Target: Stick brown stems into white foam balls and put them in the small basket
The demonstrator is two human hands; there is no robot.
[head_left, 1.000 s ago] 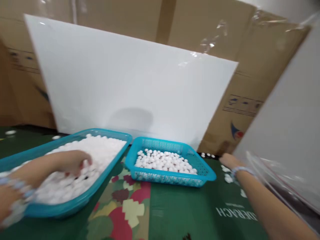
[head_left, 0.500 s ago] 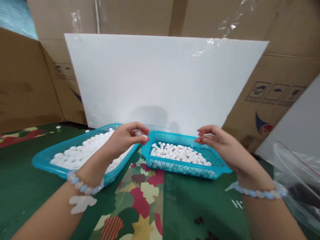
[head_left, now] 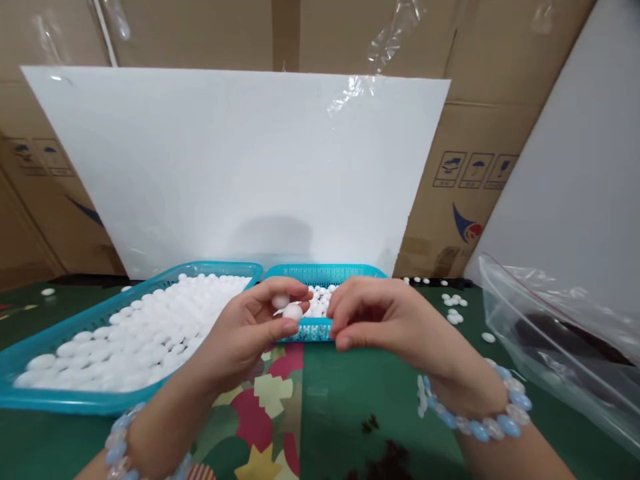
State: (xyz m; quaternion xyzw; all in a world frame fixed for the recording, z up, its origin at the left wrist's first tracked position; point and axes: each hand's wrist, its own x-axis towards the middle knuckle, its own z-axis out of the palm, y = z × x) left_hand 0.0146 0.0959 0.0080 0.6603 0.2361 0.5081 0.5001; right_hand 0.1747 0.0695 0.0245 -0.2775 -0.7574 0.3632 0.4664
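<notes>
Two small white balls are held between the thumb and fingers of my left hand. Facing it, my right hand has its fingers curled in toward the thumb in a pinch; whatever it may hold is too small or hidden. Behind both hands is a blue basket with white balls in it, largely covered by them. On the left stands a larger blue basket filled with many white balls. Both wrists wear bead bracelets.
At right lies a clear plastic bag with dark contents. Several loose white balls dot the green tabletop, near small dark bits. A white board leans on cardboard behind.
My view has swung to the right. My hands have come closer together in front of the smaller basket, and my right hand's fingers are more curled.
</notes>
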